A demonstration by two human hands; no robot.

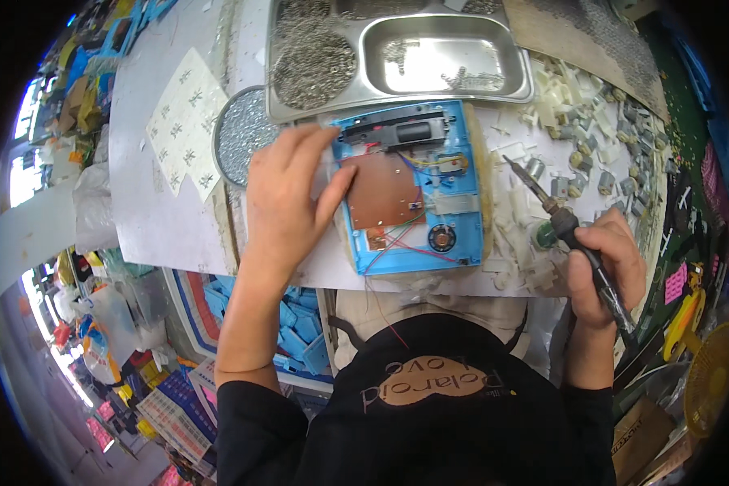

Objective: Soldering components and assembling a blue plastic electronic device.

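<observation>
A blue plastic casing (455, 220) lies open on the table in front of me. It carries a brown circuit board (381, 194), a black mechanism (409, 131) along its far edge, a small round speaker (442, 237) and thin coloured wires. At the casing's left side is my left hand (287, 190), fingers apart and nothing held. Its thumb tip reaches over the board's upper left corner; whether it presses there I cannot tell. To the right, my right hand (606, 263) is wrapped round the dark handle of a soldering iron (563, 217), whose tip points away from me, apart from the casing.
Beyond the casing stands a metal tray (445, 95) with small metal parts. A round dish (219, 146) of tiny metal pieces and a patterned sheet (188, 113) are at left. Small motors (606, 183) and white plastic parts cover the right side. Blue casings (304, 328) fill a bin below.
</observation>
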